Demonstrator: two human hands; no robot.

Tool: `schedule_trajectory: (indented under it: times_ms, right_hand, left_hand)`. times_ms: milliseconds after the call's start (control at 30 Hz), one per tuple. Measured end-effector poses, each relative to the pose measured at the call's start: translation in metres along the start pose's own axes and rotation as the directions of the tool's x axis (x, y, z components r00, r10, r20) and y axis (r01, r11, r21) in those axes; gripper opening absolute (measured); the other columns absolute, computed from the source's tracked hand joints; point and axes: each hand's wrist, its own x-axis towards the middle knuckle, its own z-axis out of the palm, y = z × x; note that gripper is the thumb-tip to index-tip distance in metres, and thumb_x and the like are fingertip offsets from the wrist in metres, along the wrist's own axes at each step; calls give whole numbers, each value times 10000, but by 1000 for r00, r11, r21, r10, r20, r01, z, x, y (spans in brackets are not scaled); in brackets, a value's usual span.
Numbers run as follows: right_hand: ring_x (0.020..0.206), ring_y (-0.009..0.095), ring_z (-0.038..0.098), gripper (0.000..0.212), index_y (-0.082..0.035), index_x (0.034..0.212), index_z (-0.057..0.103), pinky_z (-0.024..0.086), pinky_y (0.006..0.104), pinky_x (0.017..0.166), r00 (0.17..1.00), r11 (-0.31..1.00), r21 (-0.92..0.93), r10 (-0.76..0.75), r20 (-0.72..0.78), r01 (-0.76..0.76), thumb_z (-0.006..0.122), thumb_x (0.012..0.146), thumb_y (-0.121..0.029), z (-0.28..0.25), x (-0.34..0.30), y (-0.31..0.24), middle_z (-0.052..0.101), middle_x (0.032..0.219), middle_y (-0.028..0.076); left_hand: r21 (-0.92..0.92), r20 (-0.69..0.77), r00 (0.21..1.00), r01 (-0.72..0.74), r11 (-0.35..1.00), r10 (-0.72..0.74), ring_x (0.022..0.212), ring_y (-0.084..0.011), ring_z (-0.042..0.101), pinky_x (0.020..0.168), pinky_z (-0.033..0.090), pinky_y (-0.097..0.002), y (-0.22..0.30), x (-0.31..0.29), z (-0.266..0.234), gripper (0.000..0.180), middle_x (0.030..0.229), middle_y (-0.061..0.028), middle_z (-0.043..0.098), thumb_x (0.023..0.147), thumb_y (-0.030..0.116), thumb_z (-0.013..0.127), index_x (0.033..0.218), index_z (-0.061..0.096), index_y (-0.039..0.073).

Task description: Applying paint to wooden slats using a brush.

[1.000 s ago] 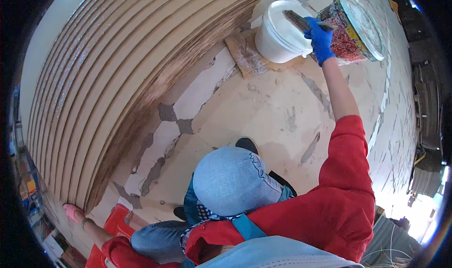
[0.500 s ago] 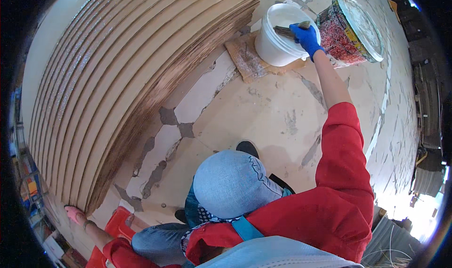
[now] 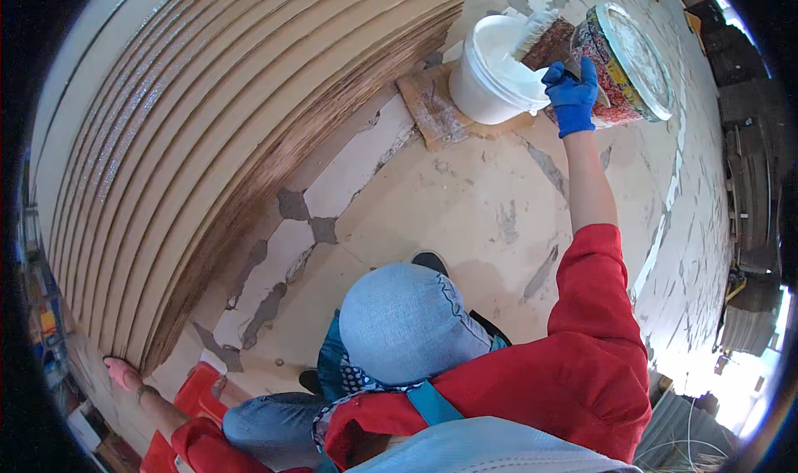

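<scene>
Gloved in blue, my right hand [image 3: 572, 97] is closed round the handle of a wide paintbrush [image 3: 549, 41]. The brush is held up over the right rim of a white bucket [image 3: 482, 91], its whitened bristle tips pointing up and left. Whitish liquid [image 3: 499, 39] shows inside the bucket. At the lower left, my left hand [image 3: 123, 373], in pink, is at the near end of a large stack of pale boards [image 3: 241, 132]. Its fingers are too small to make out. Wet, shiny streaks run along the boards on the left.
A paint-splattered pail [image 3: 619, 70] with a whitened lid stands right of the bucket. Under the bucket lies a brown cardboard piece [image 3: 428, 111]. A red plastic stool [image 3: 199, 394] is beside my left arm. The tiled floor [image 3: 449, 215] has grey patches.
My right hand has moved slightly right and turned, lifting the brush so its bristles now show above the bucket's rim. My left hand stays by the stack's end.
</scene>
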Motion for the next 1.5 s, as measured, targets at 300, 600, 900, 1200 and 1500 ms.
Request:
schedule_trajectory:
  times_ms: [300,600,900,1200,1500]
  right_hand:
    - [965,185,524,209,-19,989,578,384,287,887,664,-247,-742,-334,669,623,564,789,-77,45,-26,46,571,1008,77]
    - [1014,302,493,351,-121,1041,563,400,367,842,514,-774,-274,77,854,571,570,710,-5,73,-56,69,469,1187,135]
    - [945,215,529,232,-23,973,587,382,299,859,370,-356,-344,5,929,869,616,745,-55,311,-166,214,563,1016,102]
    - [457,36,409,212,11,854,629,283,179,384,647,126,-715,341,682,687,535,802,-171,391,-197,367,549,626,11]
    - [620,122,573,201,46,777,628,458,236,592,650,178,-742,381,658,647,570,768,-147,366,-171,425,618,692,71]
  left_hand:
    - [5,231,759,-627,779,609,1004,-291,487,886,350,-338,-59,68,12,476,1109,-197,509,872,313,327,1131,455,-65]
    - [-712,431,748,-62,699,505,929,-291,518,813,367,-371,-33,53,-15,647,996,-183,548,830,534,290,1127,477,-9]
    - [-113,132,944,-288,951,301,1090,-310,446,931,301,-382,-40,49,54,774,1150,-207,480,760,644,284,1132,491,-3]
    - [-124,104,927,-348,929,361,1094,-323,438,921,313,-392,-23,11,40,713,1139,-198,490,763,622,309,1135,502,46]
    - [-104,114,897,-416,904,426,1069,-334,453,897,328,-392,-33,12,42,683,1123,-210,494,779,587,310,1115,507,27]
